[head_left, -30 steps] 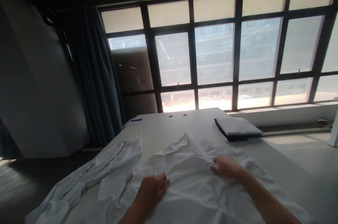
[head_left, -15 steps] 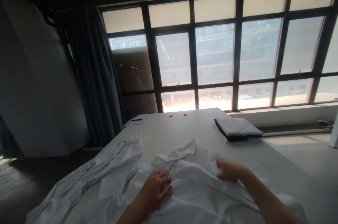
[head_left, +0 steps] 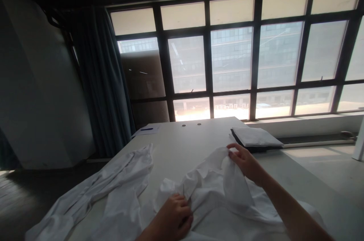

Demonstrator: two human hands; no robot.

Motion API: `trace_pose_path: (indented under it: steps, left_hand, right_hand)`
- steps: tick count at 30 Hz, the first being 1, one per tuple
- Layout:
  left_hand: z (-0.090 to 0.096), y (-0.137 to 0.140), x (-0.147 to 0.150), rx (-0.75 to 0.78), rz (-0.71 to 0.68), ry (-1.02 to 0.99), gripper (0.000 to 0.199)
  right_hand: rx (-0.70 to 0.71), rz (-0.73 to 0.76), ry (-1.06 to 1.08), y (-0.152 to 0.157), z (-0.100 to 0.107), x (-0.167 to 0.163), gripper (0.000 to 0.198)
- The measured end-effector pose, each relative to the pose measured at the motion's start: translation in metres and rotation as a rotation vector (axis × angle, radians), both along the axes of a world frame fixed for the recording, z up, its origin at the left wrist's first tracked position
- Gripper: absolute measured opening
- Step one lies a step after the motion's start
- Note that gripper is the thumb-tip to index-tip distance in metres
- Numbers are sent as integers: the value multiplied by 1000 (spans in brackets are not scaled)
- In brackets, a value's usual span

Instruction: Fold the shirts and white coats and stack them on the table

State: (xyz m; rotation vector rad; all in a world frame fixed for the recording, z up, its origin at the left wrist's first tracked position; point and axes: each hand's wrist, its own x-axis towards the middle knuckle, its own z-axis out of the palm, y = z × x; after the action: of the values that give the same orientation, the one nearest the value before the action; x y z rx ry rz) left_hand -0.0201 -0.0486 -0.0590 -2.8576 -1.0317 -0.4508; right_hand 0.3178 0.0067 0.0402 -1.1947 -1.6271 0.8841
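Observation:
A crumpled white shirt (head_left: 209, 191) lies spread over the near part of the white table (head_left: 173, 144). Low in the view, my left hand (head_left: 174, 216) has its fingers curled around a bunched fold of it. Further out and to the right, my right hand (head_left: 246, 161) pinches an edge of the same shirt between thumb and fingers, holding it raised so the cloth drapes below. A second white garment (head_left: 122, 182) with long creases lies on the table to the left of my left hand.
A folded stack of white and black cloth (head_left: 257, 136) sits at the table's right edge, just beyond my right hand. Paper (head_left: 152, 130) with a dark pen (head_left: 146, 129) lies at the far left corner. A dark curtain (head_left: 99, 82) and windows stand behind.
My right hand has moved away from me and up, lifting the shirt's edge toward the folded stack. My left hand has shifted slightly nearer and to the right, with the cloth bunching between them.

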Motion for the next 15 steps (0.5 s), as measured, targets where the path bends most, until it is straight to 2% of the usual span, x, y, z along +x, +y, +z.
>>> trace_pose_path:
  steps: [2, 5, 7, 9, 10, 12, 13, 14, 15]
  left_hand:
    - [-1, -2, 2, 11, -42, -9, 17]
    - [1, -7, 3, 34, -59, -74, 17]
    - [2, -9, 1, 50, -25, -132, 21]
    - [1, -8, -4, 70, 30, -189, 24]
    - [-1, -7, -6, 83, 57, -218, 25]
    - [-5, -3, -11, 125, 107, -284, 25]
    - [-7, -1, -14, 149, 131, -319, 25]
    - [-9, 1, -16, 171, 155, -352, 24]
    - [-10, 3, -17, 189, 178, -382, 23]
  right_hand:
    - [-94, 221, -32, -24, 8, -19, 30]
    - [-299, 692, -302, -53, 7, -45, 27]
    - [-411, 949, -462, -60, 0, -60, 32]
    - [-475, 1091, -509, -52, -6, -71, 36]
    - [-486, 1124, -480, -42, -6, -75, 38]
    - [-440, 1027, -295, -14, -1, -79, 44]
    - [-382, 902, -168, 4, 5, -79, 48]
    - [-278, 676, -15, 23, 12, -78, 52]
    - [-202, 522, 69, 42, 18, -77, 55]
